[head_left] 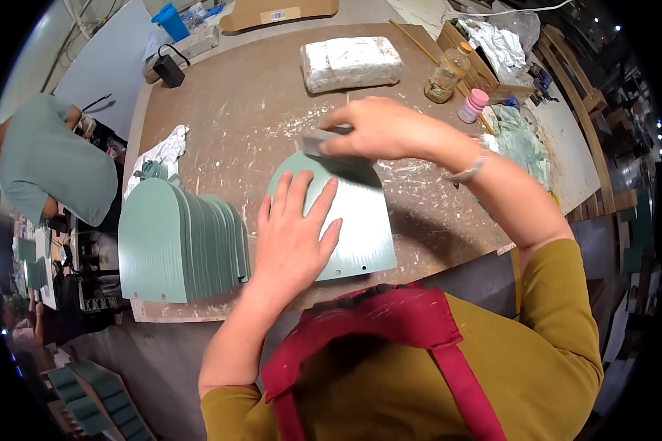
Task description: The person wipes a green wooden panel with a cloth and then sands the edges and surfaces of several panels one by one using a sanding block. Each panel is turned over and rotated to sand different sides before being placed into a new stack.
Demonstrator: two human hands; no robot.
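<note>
A pale green panel (360, 228) with a rounded far end and two small holes along its near edge lies flat on the brown worktable. My left hand (294, 228) rests on it, palm down, its fingers spread. At the panel's curved far edge, my right hand (360, 132) grips a small grey block (321, 141), which looks like a sanding block. Slight blur softens this hand, and part of the block is hidden beneath its fingers. To the left, a stack of similar green panels (154, 242) stands on edge.
A white wrapped block (351, 63) lies at the table's far side. A glass jar (447, 73), a pink-capped bottle (473, 106) and a green-stained cloth (517, 143) stand or lie at right. Behind the stack is a white rag (160, 153). Another person (55, 158) bends over at far left.
</note>
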